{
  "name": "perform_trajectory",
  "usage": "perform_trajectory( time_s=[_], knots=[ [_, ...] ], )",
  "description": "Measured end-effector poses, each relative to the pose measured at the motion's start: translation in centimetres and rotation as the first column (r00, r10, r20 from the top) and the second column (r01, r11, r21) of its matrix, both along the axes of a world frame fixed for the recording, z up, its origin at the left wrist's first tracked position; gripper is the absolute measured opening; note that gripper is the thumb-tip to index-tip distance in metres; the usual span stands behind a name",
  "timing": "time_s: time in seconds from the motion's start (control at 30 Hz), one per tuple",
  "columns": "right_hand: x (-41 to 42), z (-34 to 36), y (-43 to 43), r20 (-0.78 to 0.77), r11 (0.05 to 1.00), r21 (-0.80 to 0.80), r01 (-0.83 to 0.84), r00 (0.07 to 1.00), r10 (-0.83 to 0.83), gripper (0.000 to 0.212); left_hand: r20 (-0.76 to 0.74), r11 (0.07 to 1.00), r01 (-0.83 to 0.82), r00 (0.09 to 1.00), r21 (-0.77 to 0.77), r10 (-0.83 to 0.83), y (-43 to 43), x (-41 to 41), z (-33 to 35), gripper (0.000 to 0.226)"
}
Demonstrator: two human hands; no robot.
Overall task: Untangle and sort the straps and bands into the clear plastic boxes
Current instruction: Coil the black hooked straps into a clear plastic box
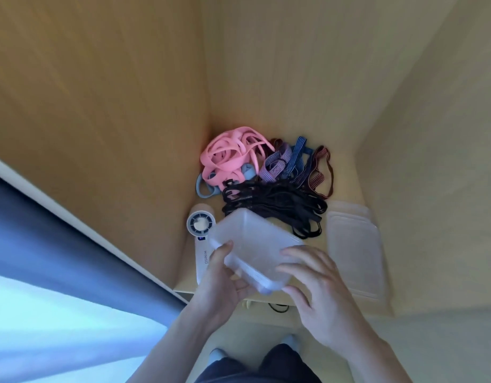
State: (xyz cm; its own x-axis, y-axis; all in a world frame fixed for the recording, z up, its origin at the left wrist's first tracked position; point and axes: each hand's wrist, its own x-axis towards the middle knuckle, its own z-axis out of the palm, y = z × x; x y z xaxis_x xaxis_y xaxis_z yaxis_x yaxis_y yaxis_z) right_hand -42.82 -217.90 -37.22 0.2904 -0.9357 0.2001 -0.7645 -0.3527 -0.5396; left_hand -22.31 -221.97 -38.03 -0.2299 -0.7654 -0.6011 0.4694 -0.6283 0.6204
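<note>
both hands (225,283) grip clear box (252,244); straps (266,178) behind

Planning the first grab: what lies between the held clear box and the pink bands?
Head view: tangled black straps lie between clear box and pink bands.
</note>
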Motion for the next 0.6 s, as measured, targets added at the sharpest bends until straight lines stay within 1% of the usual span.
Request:
perform_trajectory(
  time_s=[0.1,0.2,0.23,0.27,0.3,0.33,0.43,0.47,0.57,0.6],
  knots=[
    [-0.8,-0.2,0.2,0.083,0.988,0.006,0.155,0.985,-0.154,0.03,0.049,0.995,0.062,0.997,0.076,-0.066,0.2,-0.2,-0.7,0.049],
    [-1.8,-0.2,0.2,0.104,0.985,0.031,0.17,0.98,-0.173,0.03,0.111,0.986,0.117,0.985,0.115,-0.13,0.3,-0.6,-1.4,0.051],
    [-2.1,-0.2,0.2,0.096,0.986,0.044,0.159,0.982,-0.162,0.031,0.128,0.985,0.132,0.981,0.112,-0.146,0.3,-0.8,-1.6,0.047],
    [-2.4,-0.2,0.1,0.087,0.987,0.061,0.149,0.984,-0.154,0.032,0.145,0.985,0.14,0.977,0.103,-0.154,0.2,-1.0,-1.6,0.036],
    [-2.6,-0.2,0.1,0.079,0.987,0.079,0.141,0.986,-0.148,0.034,0.164,0.985,0.143,0.974,0.094,-0.157,0.1,-1.1,-1.8,0.03],
    [-2.8,-0.1,0.0,0.074,0.986,0.096,0.136,0.987,-0.143,0.035,0.178,0.984,0.155,0.969,0.089,-0.169,-0.1,-1.2,-1.8,0.032],
    [-3.2,-0.1,-0.1,0.089,0.981,0.151,0.118,0.987,-0.132,0.031,0.178,0.976,0.203,0.961,0.072,-0.213,-0.4,-0.9,-2.4,0.056],
    [-3.1,-0.1,-0.1,0.102,0.979,0.17,0.112,0.986,-0.131,0.03,0.182,0.976,0.205,0.959,0.07,-0.215,-0.5,-0.8,-2.4,0.06],
    [-3.0,0.0,-0.2,0.153,0.97,0.215,0.11,0.978,-0.145,0.037,0.196,0.977,0.203,0.958,0.065,-0.212,-0.7,-0.7,-2.4,0.065],
    [-3.0,-0.1,-0.2,0.171,0.97,0.216,0.116,0.973,-0.154,0.036,0.195,0.977,0.204,0.958,0.059,-0.212,-0.7,-0.7,-2.3,0.065]
  ],
)
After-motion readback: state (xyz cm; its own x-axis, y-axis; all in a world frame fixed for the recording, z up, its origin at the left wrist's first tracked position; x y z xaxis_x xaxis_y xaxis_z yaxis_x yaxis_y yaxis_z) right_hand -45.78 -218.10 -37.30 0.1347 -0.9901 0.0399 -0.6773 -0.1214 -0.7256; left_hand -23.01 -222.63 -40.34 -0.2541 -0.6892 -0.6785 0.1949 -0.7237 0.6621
